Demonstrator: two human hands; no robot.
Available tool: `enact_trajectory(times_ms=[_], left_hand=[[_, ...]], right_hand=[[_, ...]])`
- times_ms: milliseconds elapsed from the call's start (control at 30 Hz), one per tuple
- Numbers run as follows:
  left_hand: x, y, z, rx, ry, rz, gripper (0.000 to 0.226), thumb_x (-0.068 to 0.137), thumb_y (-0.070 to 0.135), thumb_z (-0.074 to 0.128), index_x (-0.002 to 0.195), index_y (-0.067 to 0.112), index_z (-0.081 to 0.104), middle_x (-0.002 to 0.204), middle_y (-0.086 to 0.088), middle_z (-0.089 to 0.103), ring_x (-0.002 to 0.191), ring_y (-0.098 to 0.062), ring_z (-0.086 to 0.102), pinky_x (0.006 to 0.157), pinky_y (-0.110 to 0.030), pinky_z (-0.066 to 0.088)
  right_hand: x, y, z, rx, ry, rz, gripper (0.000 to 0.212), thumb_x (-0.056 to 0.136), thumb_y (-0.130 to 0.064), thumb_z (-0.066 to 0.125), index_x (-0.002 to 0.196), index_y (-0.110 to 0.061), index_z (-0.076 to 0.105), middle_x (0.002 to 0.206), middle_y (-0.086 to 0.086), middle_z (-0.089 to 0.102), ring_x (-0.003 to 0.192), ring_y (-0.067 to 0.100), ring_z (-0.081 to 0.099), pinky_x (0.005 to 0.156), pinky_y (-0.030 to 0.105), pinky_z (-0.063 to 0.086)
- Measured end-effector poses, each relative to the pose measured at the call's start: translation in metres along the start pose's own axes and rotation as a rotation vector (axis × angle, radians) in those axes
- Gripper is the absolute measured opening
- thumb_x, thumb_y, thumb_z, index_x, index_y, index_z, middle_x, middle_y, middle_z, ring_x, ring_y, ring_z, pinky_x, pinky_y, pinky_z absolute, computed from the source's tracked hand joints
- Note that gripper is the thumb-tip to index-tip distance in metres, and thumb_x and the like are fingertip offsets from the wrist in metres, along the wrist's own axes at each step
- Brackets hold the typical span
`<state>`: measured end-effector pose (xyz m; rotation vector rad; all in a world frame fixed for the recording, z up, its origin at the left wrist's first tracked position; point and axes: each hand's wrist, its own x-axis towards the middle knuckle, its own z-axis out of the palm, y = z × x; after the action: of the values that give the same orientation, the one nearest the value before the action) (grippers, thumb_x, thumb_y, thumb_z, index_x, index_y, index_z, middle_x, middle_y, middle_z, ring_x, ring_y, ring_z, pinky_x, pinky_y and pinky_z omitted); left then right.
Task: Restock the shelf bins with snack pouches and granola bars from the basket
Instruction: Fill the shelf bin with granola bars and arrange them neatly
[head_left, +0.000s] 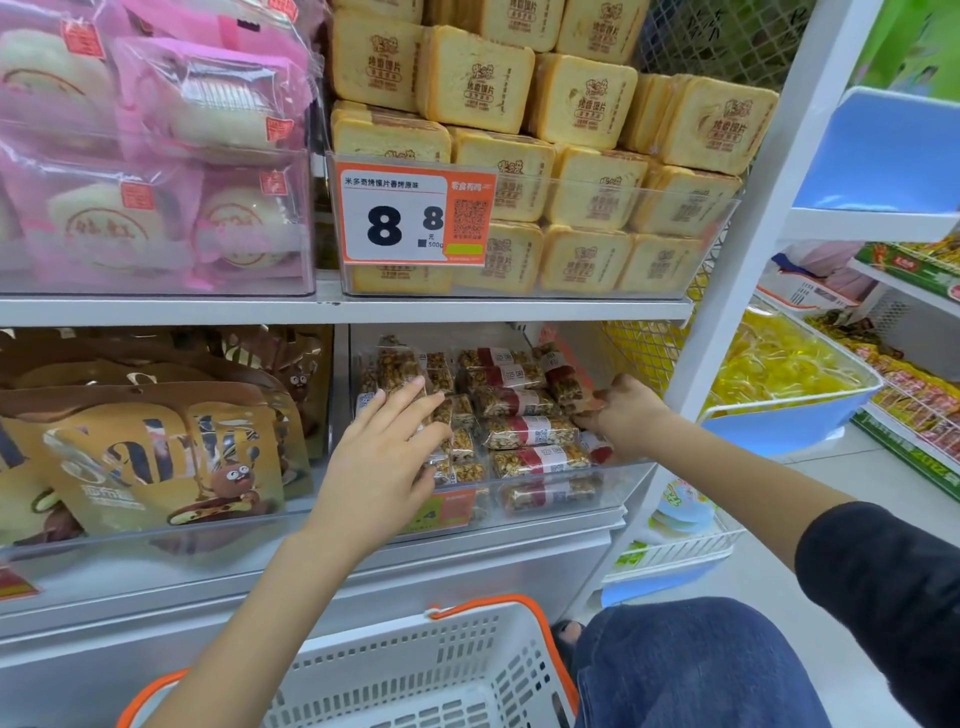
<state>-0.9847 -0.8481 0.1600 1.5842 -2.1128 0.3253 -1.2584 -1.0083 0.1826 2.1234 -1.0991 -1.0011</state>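
Head view looks down on a clear bin (631, 470) on the lower shelf, filled with granola bars (524, 402) lying in rows. Left hand (382, 457) lies flat on the bars at the bin's left side, fingers straight and spread, gripping nothing. Right hand (626, 415) reaches into the bin's right end, fingers curled round one bar there. Gold snack pouches (156, 457) stand in the neighbouring bin to the left. White basket (415, 670) with orange handles sits below the arms.
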Motion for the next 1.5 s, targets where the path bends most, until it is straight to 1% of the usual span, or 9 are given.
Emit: enact_trajectory(times_ms=[133,300,500,867,967,1133,1233,1300,1500], left_hand=[[0.0,0.0,0.0,-0.003,0.005,0.006,0.034,0.068,0.015,0.076,0.1,0.021,0.066,0.133,-0.005,0.056,0.135,-0.026,0.039,0.11,-0.047,0.027],[-0.001,0.0,-0.001,-0.007,-0.01,0.008,0.033,0.071,0.017,0.075,0.102,0.02,0.065,0.134,-0.006,0.055,0.136,-0.026,0.037,0.11,-0.047,0.028],[-0.001,0.001,-0.004,0.017,-0.023,0.004,0.033,0.073,0.018,0.074,0.104,0.021,0.064,0.136,-0.007,0.054,0.137,-0.027,0.036,0.111,-0.046,0.023],[0.001,0.005,-0.012,-0.098,-0.053,-0.145,0.036,0.079,0.011,0.072,0.111,0.022,0.062,0.152,-0.022,0.022,0.143,-0.042,0.011,0.099,-0.048,0.042],[0.004,0.005,-0.016,-0.096,-0.126,-0.207,0.03,0.085,0.01,0.064,0.112,0.022,0.06,0.153,-0.022,0.021,0.142,-0.041,0.016,0.107,-0.05,0.033],[0.013,0.018,-0.016,-0.183,0.061,-0.186,0.024,0.085,0.005,0.063,0.106,0.016,0.061,0.138,-0.019,0.049,0.122,-0.038,0.052,0.088,-0.046,0.049],[0.014,0.031,-0.012,-0.225,0.121,-0.228,0.055,0.086,0.016,0.067,0.135,0.021,0.044,0.119,-0.012,0.064,0.096,-0.032,0.064,0.063,-0.033,0.048],[0.014,0.038,-0.009,-0.272,0.098,-0.285,0.068,0.083,0.022,0.07,0.141,0.026,0.033,0.121,-0.004,0.064,0.1,-0.025,0.064,0.066,-0.032,0.051],[0.008,0.035,-0.015,-0.505,0.221,-0.514,0.036,0.082,0.029,0.07,0.109,0.025,0.046,0.106,0.0,0.069,0.09,-0.016,0.068,0.07,-0.032,0.055]], right_hand=[[0.014,-0.001,0.003,-0.055,-0.117,0.049,0.058,0.095,-0.043,0.047,0.148,-0.029,0.028,0.153,0.001,0.032,0.144,0.019,0.02,0.113,0.041,0.014],[0.015,-0.001,0.006,-0.287,-0.242,0.025,0.069,0.099,-0.053,0.029,0.153,-0.026,-0.006,0.16,-0.005,-0.003,0.148,0.021,-0.006,0.118,0.047,-0.005],[0.016,-0.005,0.0,-0.408,-0.294,-0.006,0.065,0.1,-0.045,0.027,0.152,-0.026,-0.007,0.161,-0.002,-0.005,0.148,0.021,-0.007,0.116,0.051,-0.006],[0.005,0.0,0.006,-0.019,-0.007,-0.036,0.041,0.096,-0.026,0.046,0.136,-0.028,0.05,0.135,-0.002,0.055,0.128,0.022,0.044,0.113,0.042,0.02],[-0.007,0.012,-0.011,0.561,0.173,0.063,0.037,0.094,-0.011,0.044,0.123,-0.025,0.063,0.12,0.0,0.065,0.107,0.022,0.06,0.093,0.035,0.047],[-0.06,-0.01,-0.05,1.604,0.571,0.109,0.022,0.094,-0.018,0.058,0.113,-0.023,0.068,0.095,-0.003,0.072,0.072,0.014,0.069,0.066,0.033,0.059],[-0.074,-0.05,-0.08,2.075,0.375,-0.107,0.037,0.093,-0.025,0.06,0.129,-0.022,0.054,0.104,0.002,0.068,0.083,0.016,0.071,0.071,0.033,0.06],[-0.072,-0.072,-0.095,2.283,0.208,-0.133,0.043,0.091,-0.031,0.061,0.131,-0.02,0.05,0.112,0.008,0.064,0.088,0.021,0.071,0.074,0.033,0.059],[-0.063,-0.1,-0.104,2.486,0.203,-0.198,0.054,0.087,-0.032,0.067,0.134,-0.028,0.041,0.114,0.013,0.058,0.1,0.021,0.066,0.086,0.036,0.057]])
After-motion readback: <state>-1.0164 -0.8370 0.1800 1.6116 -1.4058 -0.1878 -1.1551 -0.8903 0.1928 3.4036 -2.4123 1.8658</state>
